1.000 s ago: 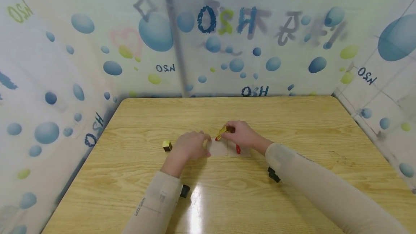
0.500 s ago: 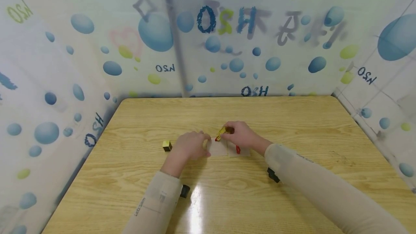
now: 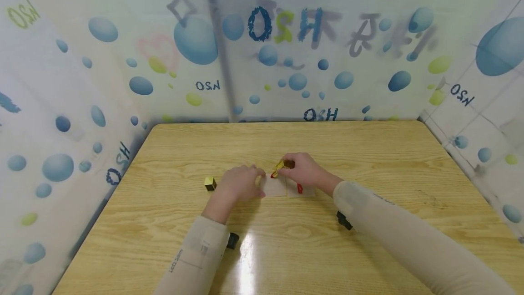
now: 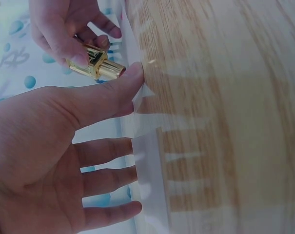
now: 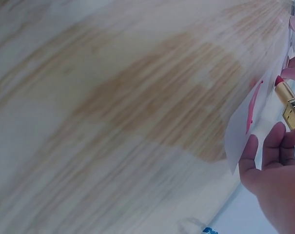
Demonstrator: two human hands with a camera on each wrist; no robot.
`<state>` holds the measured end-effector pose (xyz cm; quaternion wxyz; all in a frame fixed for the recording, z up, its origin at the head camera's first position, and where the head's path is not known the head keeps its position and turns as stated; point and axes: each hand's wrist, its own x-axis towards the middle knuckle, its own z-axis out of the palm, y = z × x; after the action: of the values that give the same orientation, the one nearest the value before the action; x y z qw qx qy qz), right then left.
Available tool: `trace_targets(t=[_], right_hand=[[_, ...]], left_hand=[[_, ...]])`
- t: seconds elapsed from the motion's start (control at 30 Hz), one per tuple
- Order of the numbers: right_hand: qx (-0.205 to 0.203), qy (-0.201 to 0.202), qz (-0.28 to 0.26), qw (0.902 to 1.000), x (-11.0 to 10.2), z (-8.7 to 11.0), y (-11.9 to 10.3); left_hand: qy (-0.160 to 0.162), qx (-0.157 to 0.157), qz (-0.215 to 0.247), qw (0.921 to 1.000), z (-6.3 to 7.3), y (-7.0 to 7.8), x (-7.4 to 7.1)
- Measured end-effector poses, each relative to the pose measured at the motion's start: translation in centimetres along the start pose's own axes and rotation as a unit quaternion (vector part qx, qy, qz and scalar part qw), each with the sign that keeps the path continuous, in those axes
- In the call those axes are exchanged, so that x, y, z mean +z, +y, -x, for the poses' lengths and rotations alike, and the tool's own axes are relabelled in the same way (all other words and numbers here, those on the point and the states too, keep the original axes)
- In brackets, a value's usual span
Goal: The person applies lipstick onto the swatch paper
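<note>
My right hand [image 3: 306,168] pinches a gold lipstick [image 3: 280,166], its red tip down at the top left of a white paper sheet [image 3: 274,186]. In the right wrist view, the red point of the lipstick [image 5: 285,92] is pushed out of its tube. A second sheet [image 3: 292,190] lies against the first on the right and bears a thick red stroke [image 5: 253,108]. My left hand [image 3: 241,185] rests its fingertips along the left edge of the first sheet. In the left wrist view, the fingers of that left hand [image 4: 45,151] are spread and fairly straight.
A gold and black lipstick cap [image 3: 210,183] stands on the wooden table [image 3: 286,258] left of my left hand. Dark wrist devices hang at both sleeves, one at the left [image 3: 232,241] and one at the right [image 3: 344,220]. A patterned wall [image 3: 262,76] borders the table's far edge.
My right hand has shifted very slightly with the lipstick, whose tip stays near the top left of the first sheet. My left hand has kept its place.
</note>
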<state>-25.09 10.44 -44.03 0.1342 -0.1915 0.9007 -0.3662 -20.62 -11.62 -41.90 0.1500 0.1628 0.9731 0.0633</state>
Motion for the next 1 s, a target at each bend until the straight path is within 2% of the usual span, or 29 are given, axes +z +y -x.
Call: trace_targets(t=[0.23, 0.73, 1.0], right_hand=[[0.008, -0.008, 0.008, 0.9999, -0.1, 0.0, 0.1], [-0.013, -0.011, 0.004, 0.9998, 0.3, 1.4, 0.2], [-0.012, -0.02, 0.007, 0.9997, 0.3, 2.1, 0.0]], left_hand=[[-0.002, -0.002, 0.0, 1.0, 0.0, 0.0, 0.0], [0.004, 0.002, -0.005, 1.0, 0.0, 0.1, -0.1], [0.004, 0.002, -0.007, 1.0, 0.0, 0.1, -0.1]])
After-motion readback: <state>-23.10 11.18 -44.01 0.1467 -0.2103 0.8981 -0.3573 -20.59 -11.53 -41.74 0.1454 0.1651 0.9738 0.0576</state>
